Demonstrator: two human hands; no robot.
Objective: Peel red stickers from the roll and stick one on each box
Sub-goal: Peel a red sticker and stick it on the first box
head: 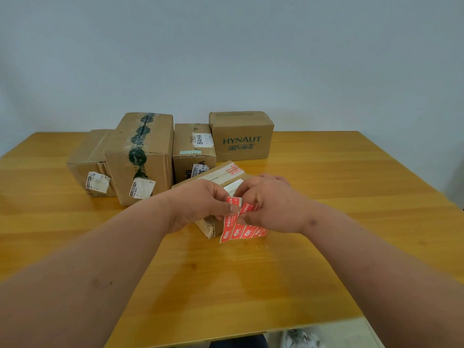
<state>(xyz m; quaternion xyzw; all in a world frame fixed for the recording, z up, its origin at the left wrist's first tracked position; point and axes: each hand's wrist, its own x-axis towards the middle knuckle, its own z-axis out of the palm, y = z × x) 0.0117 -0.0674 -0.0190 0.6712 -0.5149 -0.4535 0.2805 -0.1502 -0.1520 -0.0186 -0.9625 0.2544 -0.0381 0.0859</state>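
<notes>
Stickers: strip of red printed stickers on backing (241,228), held above the table's middle, before the nearest box.
Left hand (200,204): pinches the strip's top.
Right hand (271,204): pinches one sticker's edge.
Boxes: flat brown cardboard box (221,175) behind the hands; four taller cartons (140,156) beyond.
Surface: glossy orange-yellow wooden table (326,197).
Room: plain pale grey wall (226,59).

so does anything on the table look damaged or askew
The small box under the hands sits turned at an angle to the row behind it, and its near corner looks crumpled. The other boxes carry torn old labels, such as the one on the tall box. Nothing is spilled.
</notes>
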